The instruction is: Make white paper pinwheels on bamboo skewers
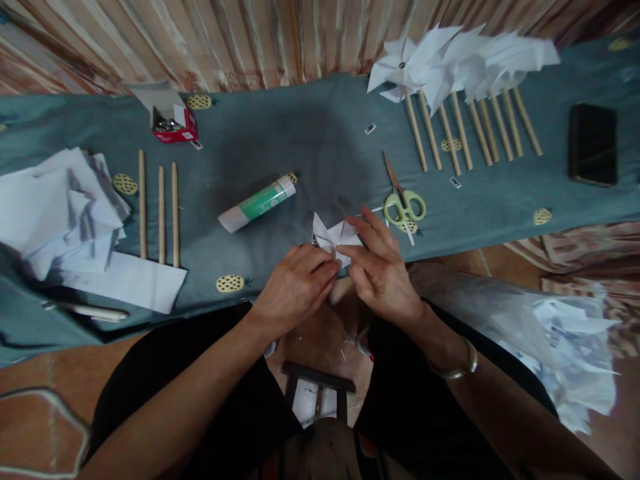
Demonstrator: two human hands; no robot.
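Between my hands, at the table's front edge, is a partly folded white paper pinwheel [326, 235] with one point sticking up. My left hand [300, 283] is closed, its fingers pinching the paper's near left side. My right hand [377, 267] has its thumb and fingertips at the middle of the paper, with the other fingers lifted and bent over its right part. Just right of that hand lie green-handled scissors [404, 200] and thin white paper strips [410, 233]. A white and green glue stick [259, 203] rests to the left, beyond my left hand.
Several finished pinwheels on wooden sticks [463, 130] lie at the back right, near a black phone [593, 143]. On the left are loose sticks [143, 203], a stack of white paper [60, 207] and a small red box [174, 127]. A clear plastic bag [565, 347] stands at the right.
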